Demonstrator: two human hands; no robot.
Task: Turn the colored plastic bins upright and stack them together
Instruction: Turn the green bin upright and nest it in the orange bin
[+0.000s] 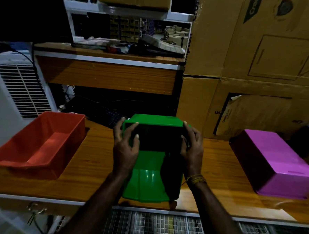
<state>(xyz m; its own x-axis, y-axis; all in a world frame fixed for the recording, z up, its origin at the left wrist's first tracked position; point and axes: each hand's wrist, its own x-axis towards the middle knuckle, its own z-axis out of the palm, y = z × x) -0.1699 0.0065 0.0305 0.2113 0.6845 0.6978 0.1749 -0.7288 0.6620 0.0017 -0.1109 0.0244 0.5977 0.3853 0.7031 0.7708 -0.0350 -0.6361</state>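
While tilted, glossy green bin [147, 181] gripped both sides.

From my seat the only print I can make out is on the cardboard boxes [262, 51] stacked behind the table. On the upper box a dark green slanted band [252, 9] carries pale letters that start "Cro"; the rest runs out of frame. Lower down, a torn flap [226, 117] shows a small dark word that looks like the same brand, but it is too blurred for me to read, as are the few dark letters beside it.
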